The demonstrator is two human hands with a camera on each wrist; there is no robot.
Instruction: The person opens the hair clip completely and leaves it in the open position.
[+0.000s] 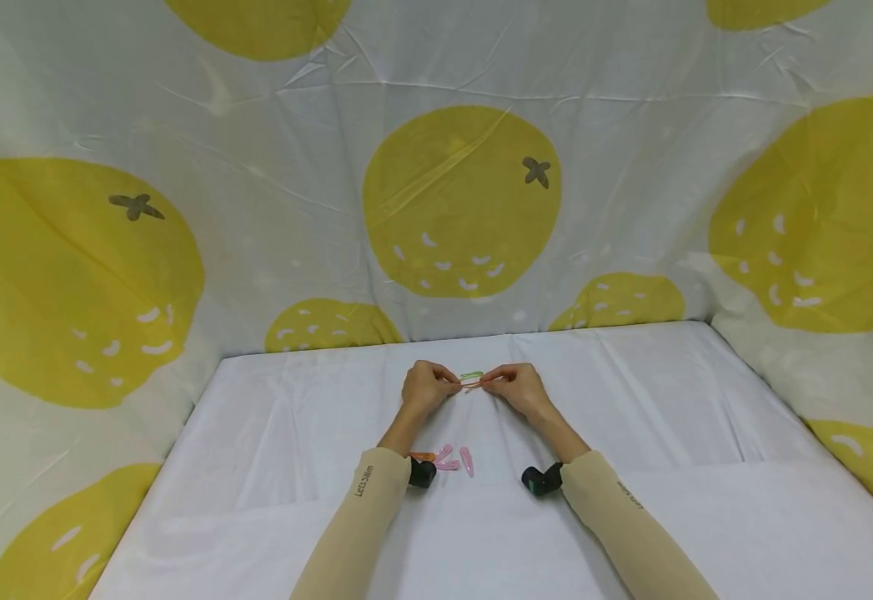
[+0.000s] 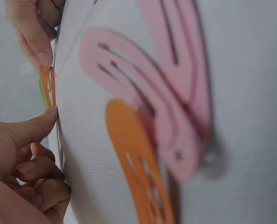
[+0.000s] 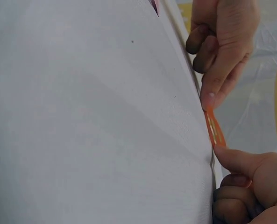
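Observation:
An orange snap hair clip (image 3: 214, 128) is stretched between both hands over the far part of the table. My left hand (image 1: 426, 387) pinches one end of it between thumb and fingertips. The other end is pinched by my right hand (image 1: 519, 387). Seen from the left wrist, the clip (image 2: 49, 87) shows its open slots, with a strip of green behind it. Just beyond the hands, a green hair clip (image 1: 471, 376) lies on the white cloth.
Nearer the body, pink hair clips (image 1: 467, 461) and another orange hair clip (image 1: 423, 456) lie beside the left wrist. In the left wrist view a pink clip (image 2: 129, 79) overlaps others. A fruit-print curtain (image 1: 460, 317) hangs behind the white-covered table (image 1: 316, 425).

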